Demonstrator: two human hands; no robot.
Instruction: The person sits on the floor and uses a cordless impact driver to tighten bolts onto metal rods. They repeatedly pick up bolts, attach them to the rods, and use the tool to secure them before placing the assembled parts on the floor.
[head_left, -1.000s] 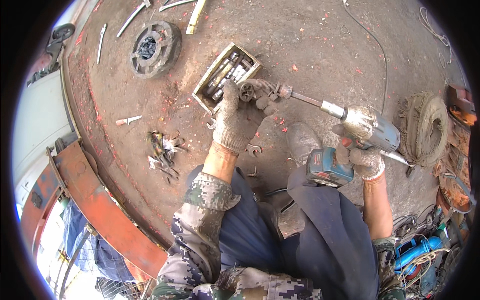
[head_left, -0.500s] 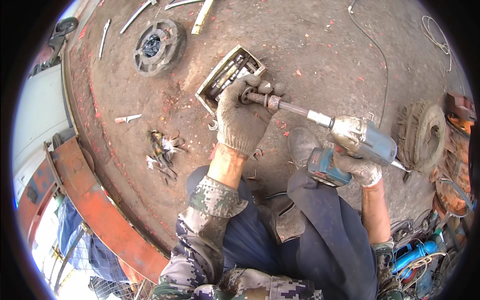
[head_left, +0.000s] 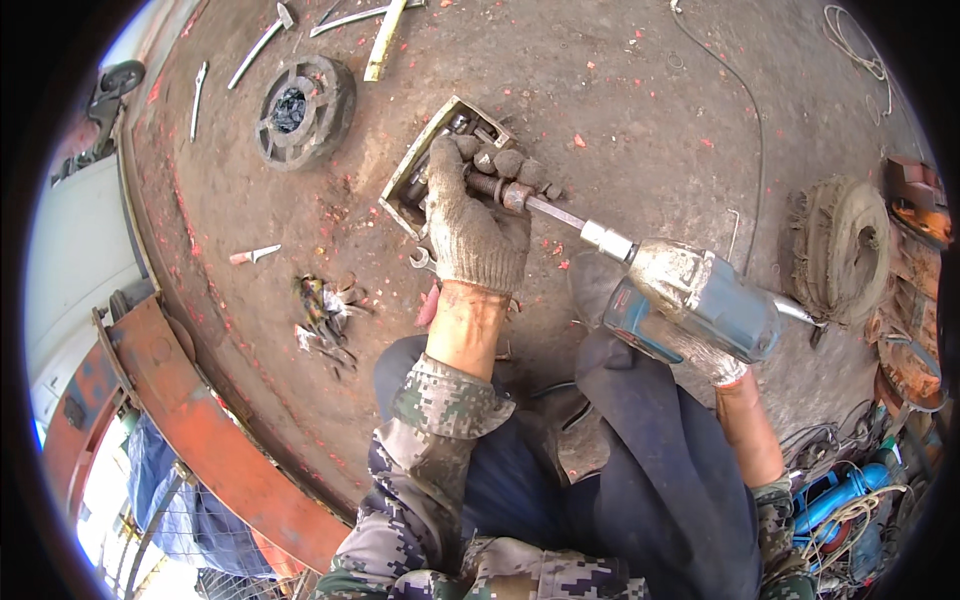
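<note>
In my gloved right hand (head_left: 712, 362) is a worn cordless impact wrench (head_left: 705, 290), blue with a battery at its foot; its body hides most of those fingers. A long metal bar (head_left: 556, 211) runs from its socket up and left to a rusty collar or nut (head_left: 515, 197). Beside that collar, my left hand (head_left: 475, 225), in a dirty knit glove, is closed round a thick threaded bolt (head_left: 484, 184), whose far end is hidden by the fingers. Behind the left hand stands a shallow box (head_left: 428, 137) of sockets and metal parts, partly covered by it.
Upper left lie a round black wheel-like block (head_left: 335, 115), a hammer (head_left: 262, 45) and a wrench (head_left: 199, 100). A knife (head_left: 255, 255) and soiled gloves (head_left: 325, 310) lie left. At right are a ragged round roll (head_left: 840, 250), a cable (head_left: 752, 120) and a blue power tool (head_left: 845, 500).
Both hands, with the bolt and impact wrench, have moved slightly left. The left hand now covers more of the box, and the wrench body hides more of my right hand.
</note>
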